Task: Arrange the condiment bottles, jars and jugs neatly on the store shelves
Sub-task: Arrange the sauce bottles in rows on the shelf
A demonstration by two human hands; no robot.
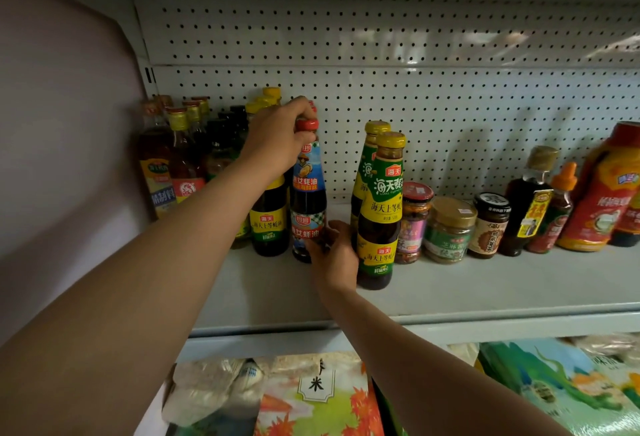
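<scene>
A dark oyster-sauce bottle with a red cap and blue label (308,190) stands upright on the white shelf (450,283). My left hand (277,138) grips its neck just under the cap. My right hand (334,252) curls round its base from the right. A yellow-capped dark bottle (269,217) stands touching it on the left. Two more yellow-capped, green-labelled bottles (381,210) stand just right of my right hand, one behind the other.
Several oil and vinegar bottles (173,158) crowd the shelf's left end by the wall. Three jars (450,231), small dark bottles (530,200) and a big red jug (602,193) line the right. Pegboard backs the shelf. Rice bags (318,397) lie below.
</scene>
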